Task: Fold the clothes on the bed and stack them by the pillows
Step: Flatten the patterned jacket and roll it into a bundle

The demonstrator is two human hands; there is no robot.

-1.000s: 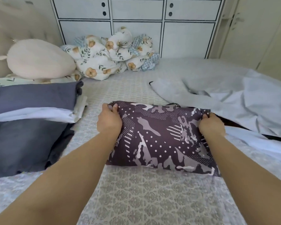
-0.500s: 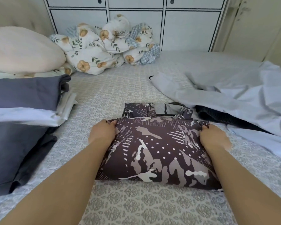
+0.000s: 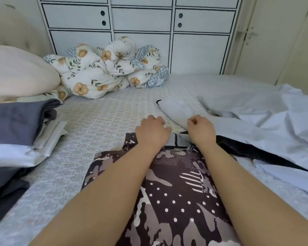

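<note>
A dark camouflage-print garment (image 3: pixel 169 197) lies partly folded on the patterned bed sheet (image 3: pixel 103 121) in front of me, its far part sticking out beyond the fold. My left hand (image 3: pixel 151 132) and my right hand (image 3: pixel 200 129) hover close together over that far edge, fingers loosely curled, with nothing in them. A stack of folded clothes (image 3: pixel 16 121), dark grey over white, sits at the left beside a cream pillow (image 3: pixel 16 73).
A pale blue garment (image 3: pixel 265 121) lies spread on the right with a black garment (image 3: pixel 238 148) under it. A bunched floral duvet (image 3: pixel 105 71) sits at the bed's far edge against white drawers (image 3: pixel 140 18). A door (image 3: pixel 274 41) is far right.
Both hands pulled the garment's upper edge toward me, then let go of its sides and moved forward and inward to its far edge.
</note>
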